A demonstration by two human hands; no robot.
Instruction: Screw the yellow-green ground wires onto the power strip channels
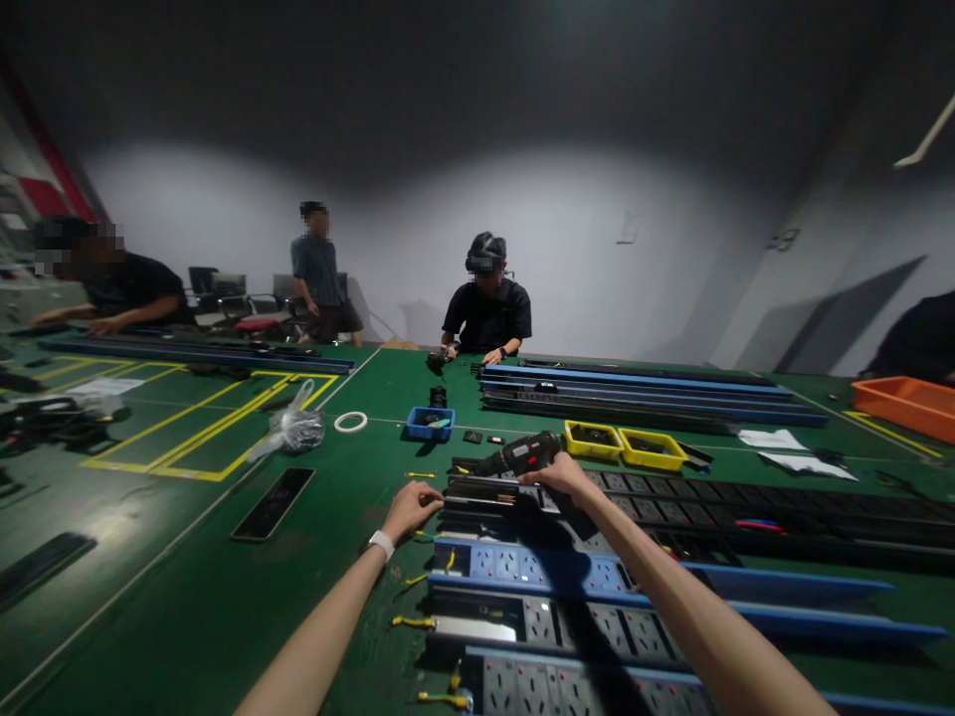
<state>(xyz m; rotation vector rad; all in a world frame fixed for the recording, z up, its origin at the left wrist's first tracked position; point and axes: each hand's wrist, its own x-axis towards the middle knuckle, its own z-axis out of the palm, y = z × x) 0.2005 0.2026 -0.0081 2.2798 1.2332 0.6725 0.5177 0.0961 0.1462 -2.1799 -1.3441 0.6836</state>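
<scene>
My right hand (pixel 568 477) is wrapped round the handle of a black cordless drill (pixel 522 453). Its nose points left, over the end of a black power strip housing (pixel 484 486). At that same left end is my left hand (pixel 410 509), thumb and fingers drawn together against the housing's edge; what lies between the fingertips is hidden. Nearer to me lie a blue power strip (pixel 533 569) and black socket strips (pixel 589 625), with yellow-green wires (pixel 413 623) sticking out of their left ends.
Beyond the drill stand two yellow trays (pixel 654 450) and a blue tray (pixel 431 425) of small parts. A phone (pixel 273 504), a plastic bag (pixel 296 428) and a white ring (pixel 350 423) lie leftward. Across the table a co-worker (pixel 488 313) works beside long blue rails (pixel 634 383).
</scene>
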